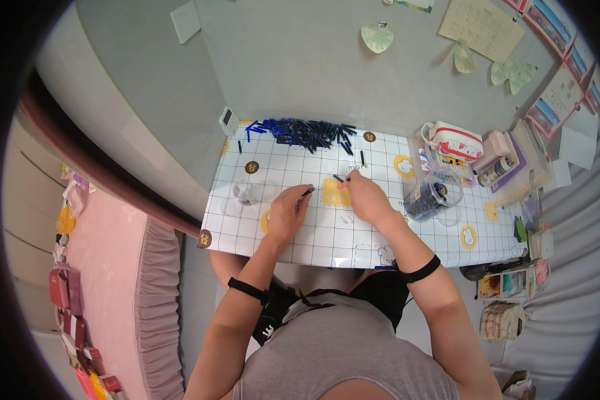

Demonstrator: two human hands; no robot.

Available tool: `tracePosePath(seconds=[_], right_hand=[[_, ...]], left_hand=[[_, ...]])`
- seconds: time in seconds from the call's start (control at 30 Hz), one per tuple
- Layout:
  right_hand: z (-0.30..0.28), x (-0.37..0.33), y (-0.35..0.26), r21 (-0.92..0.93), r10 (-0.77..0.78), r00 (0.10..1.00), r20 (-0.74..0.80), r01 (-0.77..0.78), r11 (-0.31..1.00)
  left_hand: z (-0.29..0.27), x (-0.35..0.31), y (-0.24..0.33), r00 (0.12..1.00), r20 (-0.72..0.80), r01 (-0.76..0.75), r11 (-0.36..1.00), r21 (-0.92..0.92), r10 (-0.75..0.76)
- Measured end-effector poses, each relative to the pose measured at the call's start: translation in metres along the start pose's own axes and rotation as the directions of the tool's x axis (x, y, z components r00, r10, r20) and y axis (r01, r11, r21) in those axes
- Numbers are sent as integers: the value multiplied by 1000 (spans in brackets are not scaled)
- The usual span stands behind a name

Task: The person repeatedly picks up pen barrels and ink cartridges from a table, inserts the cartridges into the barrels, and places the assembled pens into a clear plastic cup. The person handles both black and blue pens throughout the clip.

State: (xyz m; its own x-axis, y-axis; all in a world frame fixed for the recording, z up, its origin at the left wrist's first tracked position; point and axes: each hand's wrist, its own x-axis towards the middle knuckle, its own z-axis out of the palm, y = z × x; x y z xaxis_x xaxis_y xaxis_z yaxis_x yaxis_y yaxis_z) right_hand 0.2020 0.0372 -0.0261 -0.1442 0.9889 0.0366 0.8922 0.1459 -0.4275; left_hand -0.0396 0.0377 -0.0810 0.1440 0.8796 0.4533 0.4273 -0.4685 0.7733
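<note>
- I see my left hand [288, 212] left of the yellow patch [335, 193], fingers pinching a dark pen piece [307, 193];
- my right hand [367, 197] right of the patch, fingertips gripping another dark piece [341, 179];
- the blue-black pile [300, 132] lies beyond the patch.

A small white device with a screen [228, 119] stood at the upper left corner of the desk [313, 237], against the wall. A yellowish rectangular paper note [481, 28] hung on the wall at upper right, with a pale green heart-shaped note [377, 37] left of it and further green leaf-shaped notes [513, 72] below. Rectangular cards with red borders and blue pictures [559, 93] hung at the far right. Red and pink flat packages [65, 288] lay at lower left, details too small to tell.
</note>
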Motion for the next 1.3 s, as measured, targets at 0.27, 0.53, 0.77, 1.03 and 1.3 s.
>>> tracePosePath(seconds=[0.27, 0.53, 0.77, 1.03, 1.3], right_hand=[[17, -9, -31, 126, -79, 981, 177, 57, 990], [29, -18, -20, 274, -61, 987, 151, 18, 962], [40, -34, -10, 550, -34, 997, -69, 66, 832], [66, -46, -3, 742, 26, 943, -331, 243, 625], [74, -42, 12, 580, -63, 921, -383, 293, 760]], left_hand=[[0, 0, 8, 893, 42, -449, 878, 166, 449], [-1, -3, 6, 871, 144, -490, 854, 177, 470], [1, -4, 2, 927, 173, -361, 918, 161, 334], [15, -13, 17, 999, 30, -18, 993, -118, 22], [19, -16, 6, 986, 76, 163, 961, -223, -150]])
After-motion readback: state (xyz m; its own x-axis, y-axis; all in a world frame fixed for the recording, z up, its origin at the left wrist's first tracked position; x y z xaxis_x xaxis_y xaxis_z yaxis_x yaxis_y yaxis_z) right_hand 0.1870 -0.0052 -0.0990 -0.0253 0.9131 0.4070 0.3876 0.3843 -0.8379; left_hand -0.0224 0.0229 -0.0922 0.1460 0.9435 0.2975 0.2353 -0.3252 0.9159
